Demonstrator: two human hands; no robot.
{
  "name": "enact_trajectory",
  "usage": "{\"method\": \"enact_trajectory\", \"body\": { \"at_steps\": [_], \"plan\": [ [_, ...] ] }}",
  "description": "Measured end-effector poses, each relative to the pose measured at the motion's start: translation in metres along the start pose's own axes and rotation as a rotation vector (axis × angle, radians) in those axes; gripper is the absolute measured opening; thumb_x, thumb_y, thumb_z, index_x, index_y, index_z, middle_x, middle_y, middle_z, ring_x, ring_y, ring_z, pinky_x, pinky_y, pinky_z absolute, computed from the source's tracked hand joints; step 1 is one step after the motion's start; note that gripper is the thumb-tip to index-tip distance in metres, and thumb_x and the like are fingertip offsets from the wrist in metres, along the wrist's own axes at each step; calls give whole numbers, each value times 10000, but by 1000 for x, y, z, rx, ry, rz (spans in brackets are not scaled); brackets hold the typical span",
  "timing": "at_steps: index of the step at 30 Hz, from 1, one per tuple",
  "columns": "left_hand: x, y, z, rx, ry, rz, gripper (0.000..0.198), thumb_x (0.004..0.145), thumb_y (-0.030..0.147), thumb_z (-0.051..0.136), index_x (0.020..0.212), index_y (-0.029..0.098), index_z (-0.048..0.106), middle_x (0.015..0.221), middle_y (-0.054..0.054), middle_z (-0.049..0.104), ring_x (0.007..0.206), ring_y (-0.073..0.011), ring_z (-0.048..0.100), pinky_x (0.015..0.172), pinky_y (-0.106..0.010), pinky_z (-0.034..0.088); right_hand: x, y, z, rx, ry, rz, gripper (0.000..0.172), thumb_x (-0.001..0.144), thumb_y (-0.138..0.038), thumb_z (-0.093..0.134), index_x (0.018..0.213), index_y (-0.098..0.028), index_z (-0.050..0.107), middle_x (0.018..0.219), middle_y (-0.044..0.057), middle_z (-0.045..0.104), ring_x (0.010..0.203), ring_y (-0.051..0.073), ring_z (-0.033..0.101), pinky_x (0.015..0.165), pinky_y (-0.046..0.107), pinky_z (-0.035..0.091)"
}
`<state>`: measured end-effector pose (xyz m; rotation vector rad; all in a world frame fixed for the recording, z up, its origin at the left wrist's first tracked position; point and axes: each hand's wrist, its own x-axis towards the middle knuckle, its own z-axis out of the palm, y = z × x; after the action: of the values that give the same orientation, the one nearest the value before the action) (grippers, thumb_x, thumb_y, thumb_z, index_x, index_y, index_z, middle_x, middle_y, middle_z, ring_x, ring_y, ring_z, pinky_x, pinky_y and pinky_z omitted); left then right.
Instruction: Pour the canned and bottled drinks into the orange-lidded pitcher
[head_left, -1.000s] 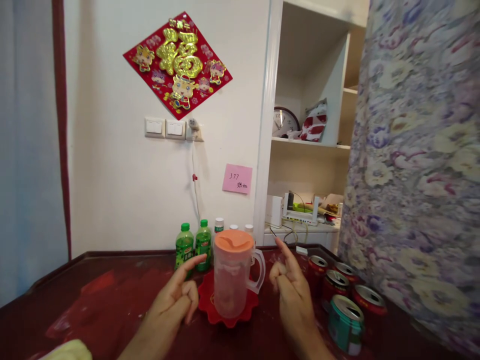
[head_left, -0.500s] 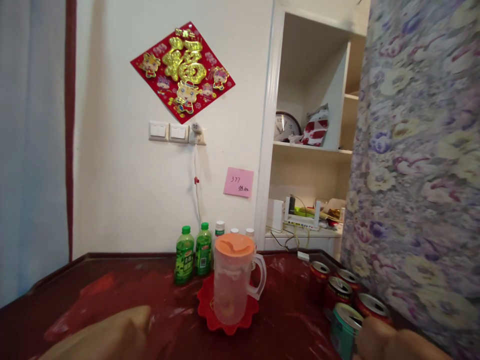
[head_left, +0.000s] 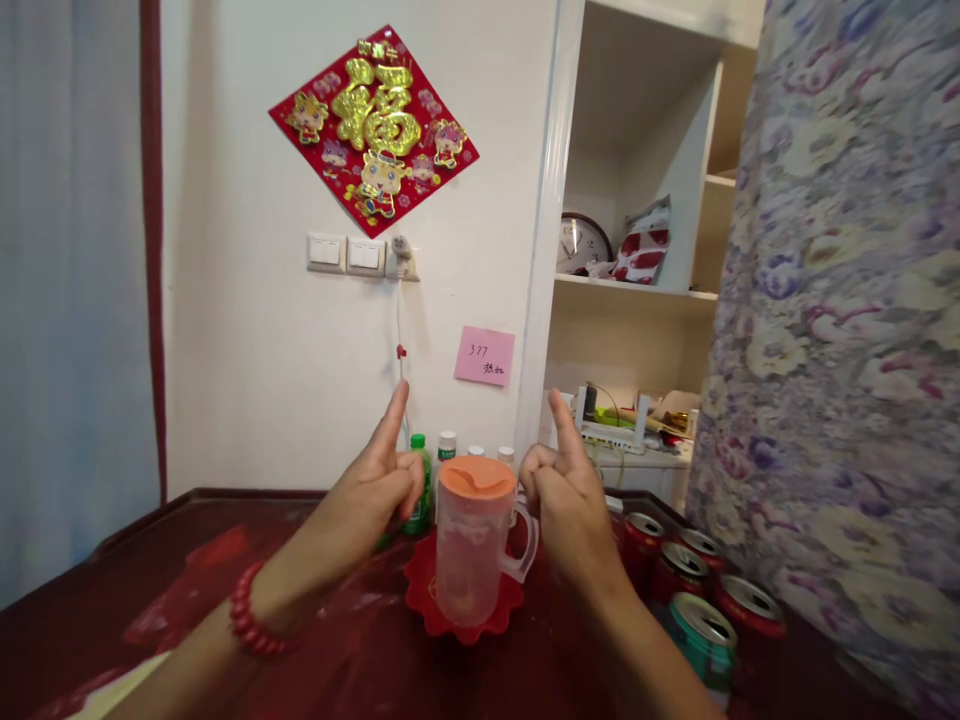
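My left hand (head_left: 381, 480) is raised left of the pitcher, partly in front of the green bottles. Its index finger stretches upward apart from the other fingers, which curl in, and it holds nothing. Opposite it, my right hand (head_left: 568, 490) makes the same shape, close to the pitcher's handle and likewise with nothing in it. Between them a clear plastic pitcher (head_left: 471, 565) with an orange lid (head_left: 477, 477) stands upright on a red scalloped plate (head_left: 427, 598). A red bead bracelet (head_left: 251, 612) circles my left wrist.
A green-capped bottle (head_left: 418, 508) and several white-capped bottles (head_left: 447, 446) stand behind the pitcher. On the right are several red cans (head_left: 681, 572) and a teal can (head_left: 701, 640). A pink note (head_left: 484, 356) is on the wall. Shelves and a floral curtain (head_left: 832, 350) rise at right.
Both hands have risen from the lower edge and come inward to either side of the pitcher, index fingers up. The left green bottle is now mostly hidden. The view has shifted slightly.
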<state>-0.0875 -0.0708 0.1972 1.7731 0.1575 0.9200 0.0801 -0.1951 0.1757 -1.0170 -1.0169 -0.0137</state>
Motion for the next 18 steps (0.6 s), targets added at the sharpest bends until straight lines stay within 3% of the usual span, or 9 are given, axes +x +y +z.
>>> {"method": "enact_trajectory", "body": {
  "at_steps": [3,18],
  "plan": [
    [8,5,11,78,26,9,980,845,144,478,1607,319,-113,554,108,465,477,-90,377,512,-221,316,4,3,8,38,-111,81,854,828,-206,501,1621,-347,216,633,-63,390,520,147,345,486,287,370],
    [10,-11,6,128,19,-40,984,839,125,471,1610,288,-119,571,95,474,492,-91,394,516,-226,318,1,16,1,62,-120,123,839,823,-203,491,1612,-346,244,645,-69,365,544,145,321,516,291,356]
  ]
}}
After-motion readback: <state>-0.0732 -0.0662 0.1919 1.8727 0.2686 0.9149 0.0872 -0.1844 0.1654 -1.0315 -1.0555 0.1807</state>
